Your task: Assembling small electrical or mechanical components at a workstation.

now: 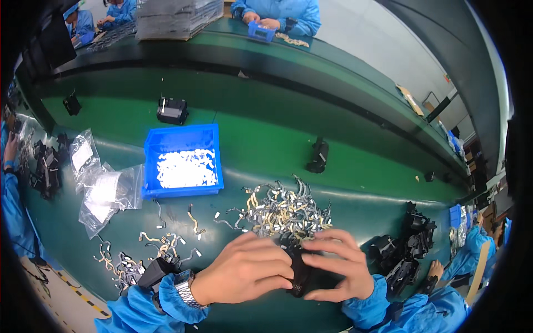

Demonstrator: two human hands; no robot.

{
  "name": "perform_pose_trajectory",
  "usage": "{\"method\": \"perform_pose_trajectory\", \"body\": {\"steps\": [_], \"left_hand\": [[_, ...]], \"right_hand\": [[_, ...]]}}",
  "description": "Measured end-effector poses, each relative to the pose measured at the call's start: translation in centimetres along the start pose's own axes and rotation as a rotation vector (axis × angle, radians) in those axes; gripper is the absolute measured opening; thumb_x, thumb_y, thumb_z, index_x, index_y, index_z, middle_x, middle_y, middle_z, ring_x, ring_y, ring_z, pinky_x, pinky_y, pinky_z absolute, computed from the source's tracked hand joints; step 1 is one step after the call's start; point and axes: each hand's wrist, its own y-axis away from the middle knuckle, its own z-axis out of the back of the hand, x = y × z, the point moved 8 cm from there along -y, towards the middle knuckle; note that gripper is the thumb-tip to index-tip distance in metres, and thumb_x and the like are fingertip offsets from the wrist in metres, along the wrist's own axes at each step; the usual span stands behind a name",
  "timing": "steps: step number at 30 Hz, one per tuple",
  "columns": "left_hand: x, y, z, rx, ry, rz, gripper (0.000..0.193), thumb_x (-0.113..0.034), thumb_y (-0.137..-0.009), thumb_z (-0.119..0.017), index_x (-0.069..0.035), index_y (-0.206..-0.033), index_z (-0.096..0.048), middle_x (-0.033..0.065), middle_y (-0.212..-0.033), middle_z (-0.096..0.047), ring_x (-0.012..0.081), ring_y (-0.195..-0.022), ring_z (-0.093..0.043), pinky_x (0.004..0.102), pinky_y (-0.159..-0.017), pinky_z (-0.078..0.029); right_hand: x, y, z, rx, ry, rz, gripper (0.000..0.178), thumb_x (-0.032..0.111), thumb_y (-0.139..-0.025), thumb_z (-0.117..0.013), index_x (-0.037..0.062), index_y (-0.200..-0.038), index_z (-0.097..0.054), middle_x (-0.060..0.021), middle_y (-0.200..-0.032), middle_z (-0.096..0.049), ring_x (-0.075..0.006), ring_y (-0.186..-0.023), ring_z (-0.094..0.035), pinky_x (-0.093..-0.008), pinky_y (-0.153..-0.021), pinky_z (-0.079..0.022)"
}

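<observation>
Low on the green bench [266, 144], close to the person, the left hand [244, 272] and the right hand [338, 266] meet around one small black plastic part [300, 275]; the fingers of both are curled onto it, gripping it from either side, so most of the part is covered and its shape cannot be told. Just beyond the fingertips lies one loose heap of thin grey and tan flex strips [280, 211], too tangled to count, with a second, sparser scatter of the same strips [161, 244] off to the left. One blue bin [180, 139] stands behind that scatter, holding a layer of small white pieces [186, 168]. Left of the bin lie about three clear plastic bags [105, 191]. Two single black housings [172, 111] [318, 156] sit apart on the belt farther back, well clear of the hands. To the right is a pile of black parts [408, 244], and another dark cluster [47, 166] lies at the far left. Other people in blue sleeves [288, 14] work across the bench.
</observation>
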Motion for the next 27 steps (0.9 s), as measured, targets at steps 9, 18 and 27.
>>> {"method": "perform_pose_trajectory", "body": {"steps": [9,18,27], "left_hand": [[-0.8,0.0,1.6,-0.157,-0.007,-0.036,0.028,-0.027,-0.084,-0.088,-0.014,-0.107,-0.081,0.0002,-0.106,-0.074,0.0216,-0.096,-0.066,0.0359,-0.089,-0.047],[0.2,0.6,1.7,-0.236,-0.039,-0.025,0.030,-0.026,-0.086,-0.086,-0.015,-0.113,-0.079,0.0019,-0.110,-0.073,0.0248,-0.099,-0.067,0.0382,-0.088,-0.048],[0.1,0.6,1.5,-0.213,-0.107,-0.014,0.025,-0.030,-0.090,-0.082,-0.016,-0.111,-0.078,0.0002,-0.107,-0.071,0.0235,-0.095,-0.067,0.0380,-0.084,-0.048]], "right_hand": [[-1.8,-3.3,0.4,0.260,-0.066,-0.040,0.053,0.013,-0.072,-0.090,0.0093,-0.121,-0.072,-0.0110,-0.118,-0.072,-0.0342,-0.109,-0.069,-0.0435,-0.098,-0.056],[-22.4,-3.1,11.5,-0.658,0.425,-0.614,0.084,0.036,-0.058,-0.105,0.0013,-0.122,-0.065,-0.0146,-0.103,-0.077,-0.0319,-0.095,-0.075,-0.0437,-0.089,-0.059],[-8.9,-12.5,3.4,-0.415,0.504,-0.087,0.084,0.022,-0.068,-0.081,0.0110,-0.147,-0.056,-0.0196,-0.151,-0.053,-0.0415,-0.136,-0.050,-0.0530,-0.117,-0.040]]}}
